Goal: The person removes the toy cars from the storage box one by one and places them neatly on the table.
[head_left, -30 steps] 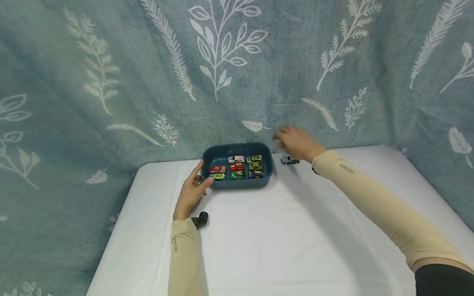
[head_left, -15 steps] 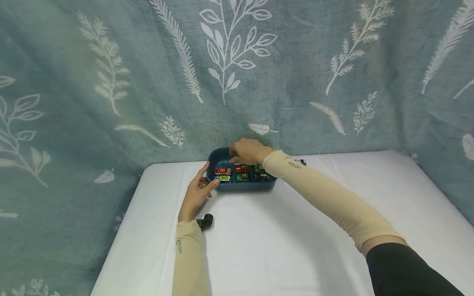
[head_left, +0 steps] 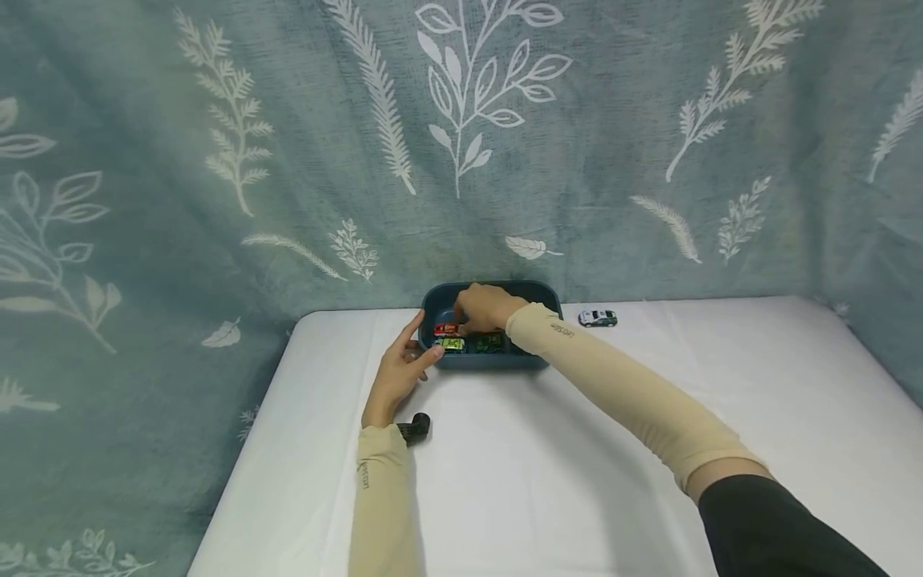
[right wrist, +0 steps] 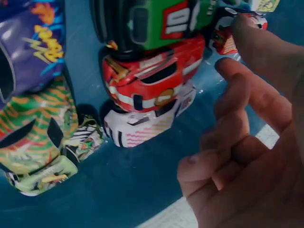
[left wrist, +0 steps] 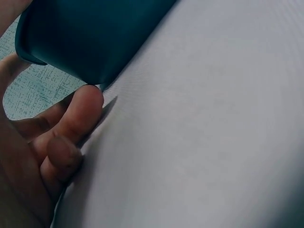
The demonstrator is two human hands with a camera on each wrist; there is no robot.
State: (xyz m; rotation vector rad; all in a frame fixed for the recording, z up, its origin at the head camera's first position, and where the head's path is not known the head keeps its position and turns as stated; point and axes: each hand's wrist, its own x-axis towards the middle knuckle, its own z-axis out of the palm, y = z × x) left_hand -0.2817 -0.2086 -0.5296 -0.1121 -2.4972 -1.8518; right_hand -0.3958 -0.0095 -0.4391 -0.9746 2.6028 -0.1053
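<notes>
A dark blue tray (head_left: 490, 362) holds several toy cars. My left hand (head_left: 399, 377) grips its left end, thumb over the front rim and fingers against the outer wall; in the left wrist view, fingertips (left wrist: 88, 104) touch the wall's lower edge. Inside the tray, my right hand (head_left: 486, 308) covers the back and middle. Its thumb and index finger pinch an orange-red toy car (right wrist: 223, 40) in the right wrist view, the other fingers curled. Just in front of that car lies a yellow-green toy car (head_left: 452, 344). The right hand hides many other cars in the head view.
A white-and-dark toy car (head_left: 598, 318) stands on the white tablecloth (head_left: 534, 465), right of the tray. The right wrist view shows a white car (right wrist: 137, 126), a red car (right wrist: 152, 76) and a green car (right wrist: 156, 23) in one column. A patterned curtain (head_left: 346, 160) hangs behind.
My right hand has moved left, from above the car beside the tray, over the tray's back, then down to the orange-red car. The left hand keeps its grip; the head view has shifted slightly.
</notes>
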